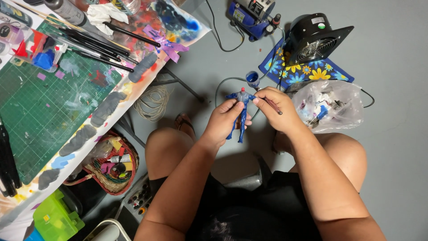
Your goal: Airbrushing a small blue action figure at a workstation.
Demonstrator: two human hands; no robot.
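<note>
Your left hand [221, 122] holds a small blue figure [241, 115] over your knees; the fingers are closed around its body, and the thumb lies across its chest. The figure stands about upright, with a grey head, a small red tip on top, and blue glossy legs that hang below your palm. Your right hand [277, 108] is just beside it, with the fingers pinched narrow on a thin brush [270, 103]. The tip of the brush touches the figure near its shoulder, and the handle points away to the right.

Behind the hands, on the grey floor [392, 67], there is a blue cup [252, 79] on a hose, a blue compressor [252, 17], a black fan [315, 38] on a flowered cloth [312, 73], and a clear bag [327, 105] with scraps. At your left side is a table with a green mat [40, 107] and black brushes [96, 44], all stained by paint. Under it stands a woven basket [111, 167] with small bottles, near a green box [55, 216].
</note>
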